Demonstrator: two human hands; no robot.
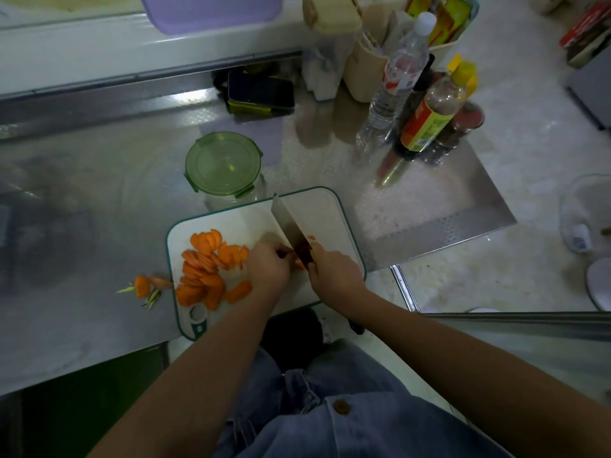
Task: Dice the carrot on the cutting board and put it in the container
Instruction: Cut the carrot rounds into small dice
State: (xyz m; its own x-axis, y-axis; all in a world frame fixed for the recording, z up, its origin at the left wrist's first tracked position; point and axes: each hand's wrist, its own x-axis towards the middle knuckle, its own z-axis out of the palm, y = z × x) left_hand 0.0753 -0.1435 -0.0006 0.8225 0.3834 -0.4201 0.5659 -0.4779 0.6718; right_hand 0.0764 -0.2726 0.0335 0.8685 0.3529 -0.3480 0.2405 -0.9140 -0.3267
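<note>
Standing at a steel counter [99,200], a person in a blue denim garment [347,434] reaches both bare forearms over a white, green-rimmed cutting board [325,209]. The board lies at the near edge of the counter, its handle end slightly overhanging.

The left hand [267,267] is curled knuckles-up over the uncut carrot end [300,265], holding it down on the board; only a sliver of orange shows beside the fingers. The right hand [334,272] is wrapped round the dark handle of a broad knife [291,223]. Its blade stands edge-down on the board, just beside the left hand's knuckles, with a small carrot scrap [311,238] clinging to its right face.

Left of the hands, carrot slices [205,266] lie fanned and overlapping on the board. Off the board, on the counter to its left, rests the trimmed carrot top [142,287] with green stubs.

Just beyond the board's far edge stands the round clear container [222,165], its green lid on. Farther back lie a dark phone [261,92] and, to the right, a clear bottle [398,77] next to a yellow-capped bottle [433,114].
</note>
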